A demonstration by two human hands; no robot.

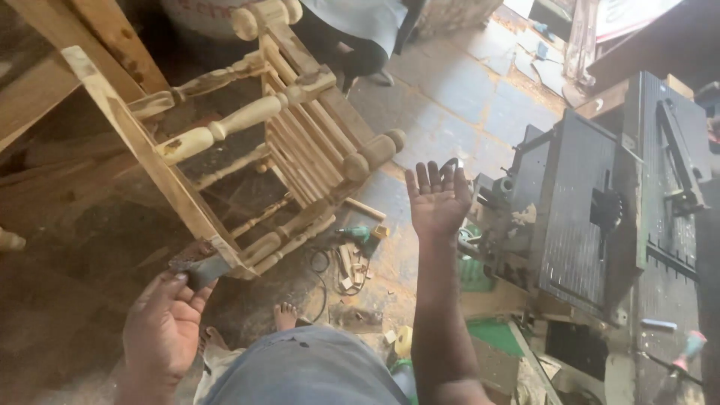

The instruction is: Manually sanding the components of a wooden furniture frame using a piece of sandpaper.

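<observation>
Chair frame (247,150), unfinished wood, tipped over on floor (450,112). L hand (161,330) grips sanding pad (196,264) against its leg end; R hand (437,199) raised, fingers spread, nothing held. Table saw (592,202) at right.

A floor of grey-blue tiles (457,90), dusty and littered with wood scraps, carries everything here. On it stands an unfinished wooden chair frame (247,150) with turned spindles, tilted over so its slatted part faces up. Just beside the frame's lower end lie a green power drill (358,236) with a black cord (321,262) looping across the floor, a few short wood offcuts (351,266) and a thin stick (365,209). A roll of yellow tape (403,341) rests lower down, near a green mat (495,334). To the right a dark table saw (577,217) stands on the floor, well apart from the frame.
</observation>
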